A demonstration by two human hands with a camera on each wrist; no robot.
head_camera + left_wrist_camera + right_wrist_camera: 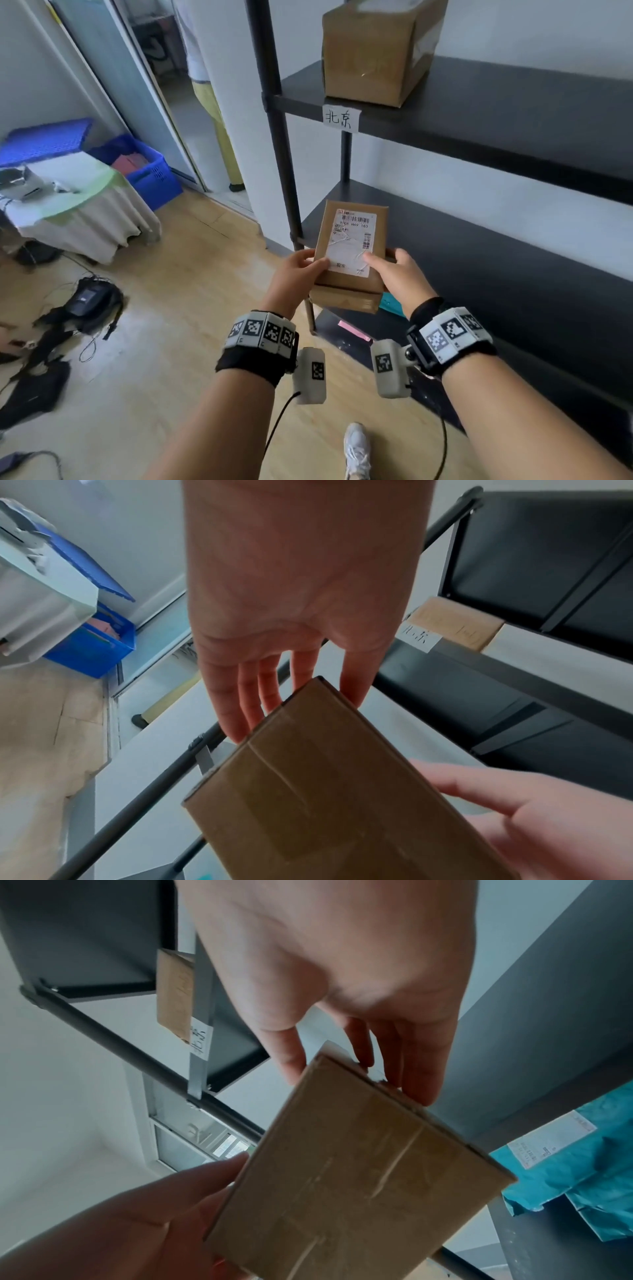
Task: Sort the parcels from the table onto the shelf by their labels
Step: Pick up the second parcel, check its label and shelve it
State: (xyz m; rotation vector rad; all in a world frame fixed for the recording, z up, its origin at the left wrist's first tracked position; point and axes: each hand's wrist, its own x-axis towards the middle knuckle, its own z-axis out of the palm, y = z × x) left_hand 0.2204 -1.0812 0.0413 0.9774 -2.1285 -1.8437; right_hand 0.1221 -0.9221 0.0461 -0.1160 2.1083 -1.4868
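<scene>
I hold a flat cardboard parcel (352, 214) (325, 791) (359, 1164) with a white shipping label on top. My left hand (308, 265) (294, 588) grips its near left corner. My right hand (394, 270) (342, 974) grips its near right corner, with one fingertip on the label. The parcel hangs level over the front left corner of the black shelf's middle board (479, 260). The upper board (479, 113) carries a paper tag (341, 118) with handwritten characters, and a brown carton (373, 54) stands above it.
Teal bagged parcels (582, 1177) lie on the board below. A shelf post (284, 154) rises just left of the parcel. At the left are a cloth-covered round table (85, 205), blue crates (150, 171), bags and cables (85, 301) on the floor, and a person (212, 102) in the doorway.
</scene>
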